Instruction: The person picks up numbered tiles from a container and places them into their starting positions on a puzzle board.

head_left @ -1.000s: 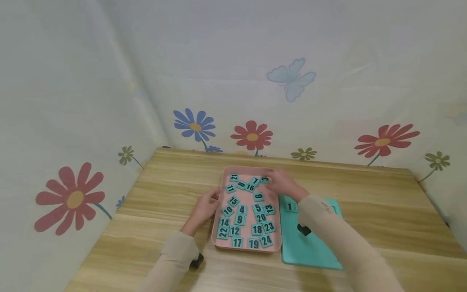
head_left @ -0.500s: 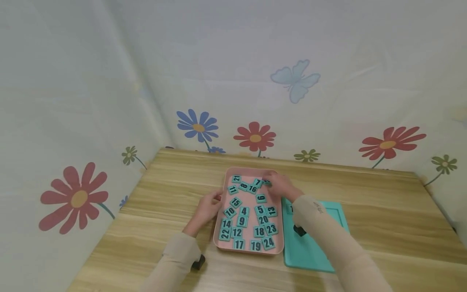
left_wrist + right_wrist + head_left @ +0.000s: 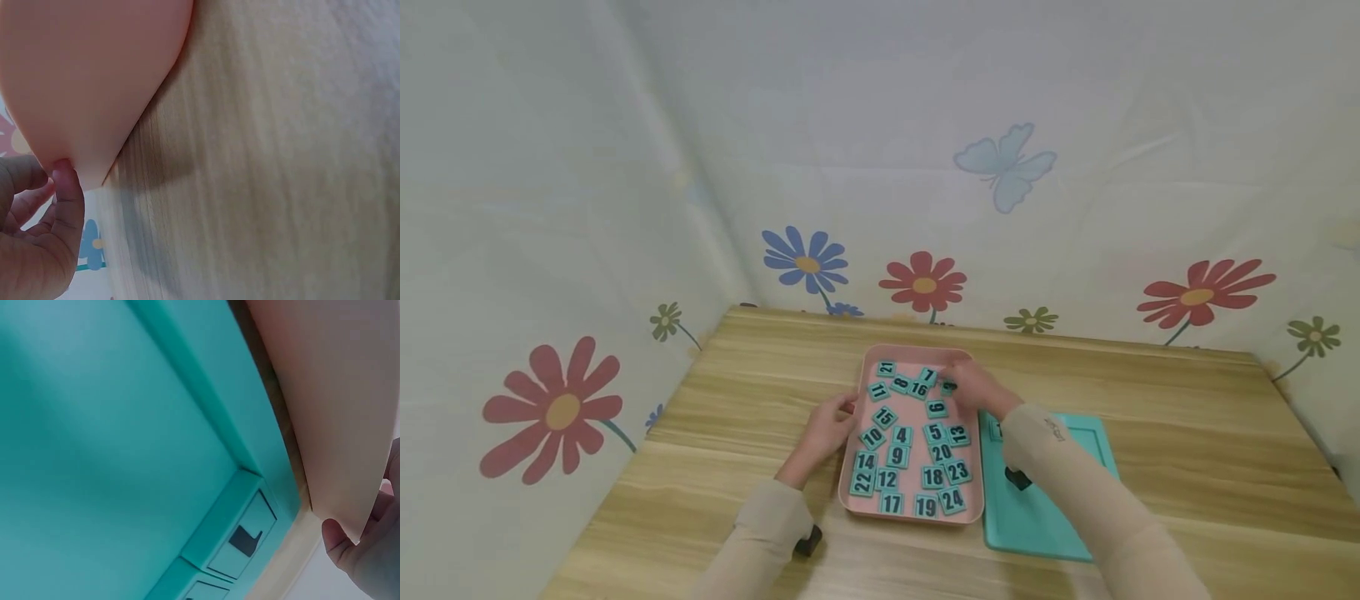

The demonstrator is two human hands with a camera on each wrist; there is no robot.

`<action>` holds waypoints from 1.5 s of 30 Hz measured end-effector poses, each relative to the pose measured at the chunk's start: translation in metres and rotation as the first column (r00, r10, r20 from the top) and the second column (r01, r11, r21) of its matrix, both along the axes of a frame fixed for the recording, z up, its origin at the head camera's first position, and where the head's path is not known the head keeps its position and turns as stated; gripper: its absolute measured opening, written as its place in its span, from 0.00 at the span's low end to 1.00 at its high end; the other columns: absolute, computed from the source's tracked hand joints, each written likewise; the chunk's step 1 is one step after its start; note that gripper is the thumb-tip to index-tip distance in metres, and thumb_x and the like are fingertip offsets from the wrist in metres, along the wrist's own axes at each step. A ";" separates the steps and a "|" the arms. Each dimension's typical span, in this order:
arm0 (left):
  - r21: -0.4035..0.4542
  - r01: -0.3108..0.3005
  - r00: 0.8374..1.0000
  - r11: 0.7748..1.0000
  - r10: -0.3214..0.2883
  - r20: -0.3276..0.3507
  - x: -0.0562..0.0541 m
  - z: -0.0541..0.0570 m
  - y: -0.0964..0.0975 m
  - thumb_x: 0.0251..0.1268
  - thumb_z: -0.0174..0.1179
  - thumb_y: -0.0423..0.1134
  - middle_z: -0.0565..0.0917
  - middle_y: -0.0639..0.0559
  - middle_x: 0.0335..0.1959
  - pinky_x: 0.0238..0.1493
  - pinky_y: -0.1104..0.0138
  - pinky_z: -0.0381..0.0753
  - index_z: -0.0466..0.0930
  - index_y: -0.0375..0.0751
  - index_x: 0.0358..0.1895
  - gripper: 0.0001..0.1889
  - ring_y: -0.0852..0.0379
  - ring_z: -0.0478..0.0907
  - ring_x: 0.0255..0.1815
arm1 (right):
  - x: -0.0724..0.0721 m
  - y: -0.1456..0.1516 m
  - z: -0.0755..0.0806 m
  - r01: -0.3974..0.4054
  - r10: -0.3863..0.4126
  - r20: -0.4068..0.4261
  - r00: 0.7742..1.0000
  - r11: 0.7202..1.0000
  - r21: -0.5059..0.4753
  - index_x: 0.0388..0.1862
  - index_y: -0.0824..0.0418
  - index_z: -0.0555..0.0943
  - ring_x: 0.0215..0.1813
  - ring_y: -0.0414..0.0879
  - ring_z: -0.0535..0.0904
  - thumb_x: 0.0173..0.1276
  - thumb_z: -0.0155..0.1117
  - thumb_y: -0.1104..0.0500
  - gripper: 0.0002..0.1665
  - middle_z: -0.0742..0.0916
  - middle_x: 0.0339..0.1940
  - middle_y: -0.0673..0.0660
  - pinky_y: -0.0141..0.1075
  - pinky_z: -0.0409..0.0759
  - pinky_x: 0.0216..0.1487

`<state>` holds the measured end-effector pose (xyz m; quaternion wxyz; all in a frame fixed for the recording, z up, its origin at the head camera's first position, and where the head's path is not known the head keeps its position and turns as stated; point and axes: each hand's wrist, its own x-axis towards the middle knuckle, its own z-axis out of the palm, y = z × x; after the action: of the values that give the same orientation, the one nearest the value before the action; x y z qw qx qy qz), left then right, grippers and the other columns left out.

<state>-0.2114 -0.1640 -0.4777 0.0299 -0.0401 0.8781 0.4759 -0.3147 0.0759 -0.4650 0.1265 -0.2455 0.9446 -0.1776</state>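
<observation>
A pink tray (image 3: 914, 514) lies on the table, holding many loose teal number tiles, such as the 16 tile (image 3: 918, 389) and the 9 tile (image 3: 897, 456). My left hand (image 3: 829, 425) pinches the tray's left wall; its thumb tip (image 3: 64, 166) lies against the outside. At the far right corner, my right hand (image 3: 976, 388) reaches over the rim, fingers at the 3 tile (image 3: 949, 387). Its thumb (image 3: 336, 536) shows outside the tray corner in the right wrist view. The other fingertips are mostly hidden, and I cannot tell whether they grip the tile.
A teal board (image 3: 1045, 525) with a raised border lies right of the tray, partly under the right forearm. The 1 tile (image 3: 247, 534) sits in its far corner, with another tile (image 3: 200, 589) beside it. A flower-printed curtain (image 3: 1075, 250) stands behind the wooden table (image 3: 1187, 433).
The 3 tile has come toward me, away from the tray's far wall, with my right fingers at it. My left hand stays at the tray's left side. The head view has shifted slightly.
</observation>
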 end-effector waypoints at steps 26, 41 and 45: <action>-0.043 -0.007 1.000 0.999 0.006 -0.011 -0.001 -0.001 0.000 0.59 0.50 0.31 0.76 0.42 0.42 0.34 0.69 0.81 0.69 0.36 0.57 0.20 0.52 0.78 0.40 | 0.016 0.004 -0.007 -0.108 0.109 -0.019 0.994 0.994 0.034 0.50 0.62 0.77 0.36 0.44 0.69 0.54 0.60 0.68 0.21 0.72 0.38 0.55 0.30 0.70 0.35; -0.060 -0.008 1.000 0.998 0.007 -0.024 0.000 -0.002 0.000 0.59 0.50 0.32 0.77 0.42 0.43 0.35 0.68 0.81 0.69 0.37 0.57 0.20 0.51 0.78 0.41 | 0.024 0.010 0.010 -0.079 0.079 -0.067 0.995 0.997 0.003 0.42 0.55 0.80 0.27 0.39 0.71 0.47 0.69 0.47 0.24 0.79 0.33 0.48 0.29 0.70 0.27; -0.064 -0.010 0.999 0.998 0.008 -0.032 0.000 -0.002 0.000 0.59 0.50 0.32 0.77 0.42 0.42 0.35 0.68 0.81 0.69 0.36 0.57 0.20 0.51 0.78 0.41 | 0.028 0.016 0.021 -0.035 0.034 -0.015 0.999 0.998 -0.051 0.45 0.54 0.79 0.30 0.38 0.74 0.48 0.68 0.44 0.26 0.81 0.38 0.47 0.31 0.75 0.33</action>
<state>-0.2112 -0.1640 -0.4800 0.0125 -0.0372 0.8932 0.4480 -0.2870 0.0918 -0.4437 0.1164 -0.2660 0.9363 -0.1977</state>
